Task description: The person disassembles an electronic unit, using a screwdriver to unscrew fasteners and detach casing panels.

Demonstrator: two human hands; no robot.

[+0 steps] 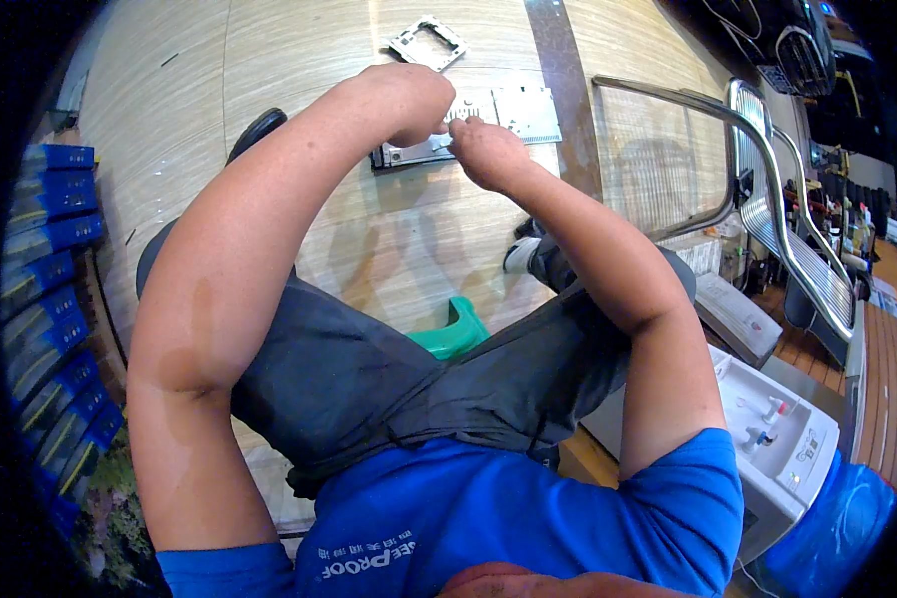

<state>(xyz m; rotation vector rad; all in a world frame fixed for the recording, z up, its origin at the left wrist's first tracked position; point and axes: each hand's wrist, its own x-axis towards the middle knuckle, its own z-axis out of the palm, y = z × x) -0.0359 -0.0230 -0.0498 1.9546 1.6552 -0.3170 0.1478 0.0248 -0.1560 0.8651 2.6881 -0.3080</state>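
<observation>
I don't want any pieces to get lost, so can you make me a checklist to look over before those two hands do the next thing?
1. Both hands at the work: ok. The left hand and right hand come together at the flat metal unit.
2. Whole unit easy to see: not ok. The hands cover part of it.
3. What the fingertips grip: cannot tell. It is too small and partly hidden.
4. Square frame in sight: ok. It lies beyond the left hand.
5. Silver plate in sight: ok. It lies past the right hand.
6. Tiny loose screws gathered up: cannot tell. The view is too coarse.
</observation>
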